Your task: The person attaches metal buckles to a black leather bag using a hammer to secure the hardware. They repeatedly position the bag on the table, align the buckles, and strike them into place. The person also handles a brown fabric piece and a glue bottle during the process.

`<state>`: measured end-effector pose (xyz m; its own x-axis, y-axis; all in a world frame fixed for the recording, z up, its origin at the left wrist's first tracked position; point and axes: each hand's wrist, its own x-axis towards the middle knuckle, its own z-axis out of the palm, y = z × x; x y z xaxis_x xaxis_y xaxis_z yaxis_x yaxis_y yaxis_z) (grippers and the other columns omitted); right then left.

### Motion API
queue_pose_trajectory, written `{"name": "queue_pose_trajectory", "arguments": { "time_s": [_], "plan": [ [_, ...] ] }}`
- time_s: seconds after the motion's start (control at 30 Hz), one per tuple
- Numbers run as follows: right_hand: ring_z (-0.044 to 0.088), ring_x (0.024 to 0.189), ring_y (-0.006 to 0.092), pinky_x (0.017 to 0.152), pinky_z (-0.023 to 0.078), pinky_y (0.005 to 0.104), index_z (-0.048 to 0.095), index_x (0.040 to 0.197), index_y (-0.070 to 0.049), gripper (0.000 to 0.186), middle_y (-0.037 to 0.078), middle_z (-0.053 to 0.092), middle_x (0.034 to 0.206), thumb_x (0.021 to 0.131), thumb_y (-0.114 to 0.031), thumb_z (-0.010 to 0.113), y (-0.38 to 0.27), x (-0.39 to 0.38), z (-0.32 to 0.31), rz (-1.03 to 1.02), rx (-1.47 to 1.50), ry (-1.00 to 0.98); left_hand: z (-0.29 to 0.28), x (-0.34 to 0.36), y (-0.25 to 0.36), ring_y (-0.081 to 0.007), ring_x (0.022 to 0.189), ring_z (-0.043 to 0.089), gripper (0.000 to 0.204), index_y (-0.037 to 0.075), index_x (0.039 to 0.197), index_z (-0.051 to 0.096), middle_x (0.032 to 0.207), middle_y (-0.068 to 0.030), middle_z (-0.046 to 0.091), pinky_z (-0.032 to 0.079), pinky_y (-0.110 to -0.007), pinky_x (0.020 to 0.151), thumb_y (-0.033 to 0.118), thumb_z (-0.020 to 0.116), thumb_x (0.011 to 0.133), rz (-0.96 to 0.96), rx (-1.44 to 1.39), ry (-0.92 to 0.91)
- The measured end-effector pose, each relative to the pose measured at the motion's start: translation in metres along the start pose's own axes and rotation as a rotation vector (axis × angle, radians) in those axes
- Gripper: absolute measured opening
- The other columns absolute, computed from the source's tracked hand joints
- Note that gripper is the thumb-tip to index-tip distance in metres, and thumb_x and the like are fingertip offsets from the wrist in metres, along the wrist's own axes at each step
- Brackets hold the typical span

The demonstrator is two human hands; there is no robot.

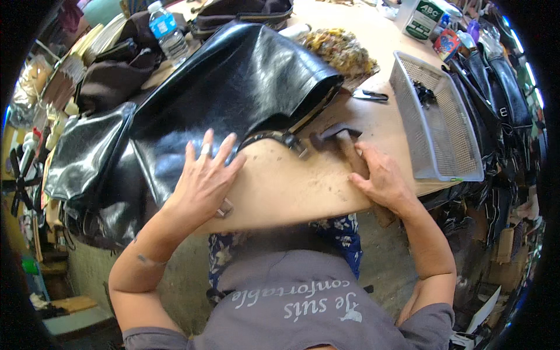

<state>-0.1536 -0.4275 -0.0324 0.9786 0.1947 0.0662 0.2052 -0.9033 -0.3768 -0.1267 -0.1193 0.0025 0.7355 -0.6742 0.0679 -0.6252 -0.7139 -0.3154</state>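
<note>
A large shiny black leather-like bag lies across the left and middle of the table. My left hand rests on its near edge with the fingers spread, a ring on one of them. A small metal-looking piece shows beside that palm; its kind is unclear. At the right, my right hand is closed around the wooden handle of a hammer. The hammer's dark head points away from me, close to the tabletop. Left of it, a dark strap with metal fittings comes out from the bag's open end.
A grey mesh plastic basket holding small black pieces stands at the right edge. Behind the hammer lie a black-handled tool and a yellow-brown clump. A water bottle and dark bags stand at the back left; black bags hang right.
</note>
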Motion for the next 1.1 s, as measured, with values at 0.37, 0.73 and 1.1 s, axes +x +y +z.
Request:
{"name": "queue_pose_trajectory", "arguments": {
  "time_s": [0.37, 0.73, 1.1],
  "plan": [
    [0.051, 0.093, 0.0371, 0.081, 0.041, 0.0402, 0.041, 0.109, 0.001, 0.048, 0.02, 0.051, 0.101, 0.065, -0.004, 0.058, 0.0, 0.002, -0.02, 0.026, 0.24, -0.04, -0.024, -0.03, -0.059, -0.0288, 0.069, 0.056, 0.024, 0.001, 0.105, 0.05, 0.074, -0.0207, 0.055, 0.042, -0.033, 0.066, 0.002, 0.044, 0.082, -0.448, -0.766, 0.105],
    [0.056, 0.072, 0.0325, 0.061, 0.047, 0.0376, 0.046, 0.111, -0.001, 0.043, 0.016, 0.052, 0.088, 0.069, 0.002, 0.057, -0.062, 0.024, -0.007, -0.36, -0.054, 0.341, 0.002, -0.032, -0.076, -0.0121, 0.087, 0.048, 0.027, 0.0, 0.109, 0.049, 0.093, -0.0055, 0.055, 0.037, -0.024, 0.08, 0.004, 0.048, 0.081, -0.596, -1.005, 0.099],
    [0.05, 0.054, 0.0086, 0.047, 0.043, 0.0209, 0.04, 0.119, 0.005, 0.05, 0.005, 0.052, 0.073, 0.073, -0.005, 0.055, -0.038, 0.035, -0.012, 0.233, 0.911, -0.058, 0.03, -0.037, -0.079, -0.0128, 0.087, 0.047, 0.025, -0.002, 0.105, 0.049, 0.09, -0.0061, 0.054, 0.037, -0.024, 0.081, 0.005, 0.05, 0.081, -0.564, -1.078, 0.154]
  ]
}}
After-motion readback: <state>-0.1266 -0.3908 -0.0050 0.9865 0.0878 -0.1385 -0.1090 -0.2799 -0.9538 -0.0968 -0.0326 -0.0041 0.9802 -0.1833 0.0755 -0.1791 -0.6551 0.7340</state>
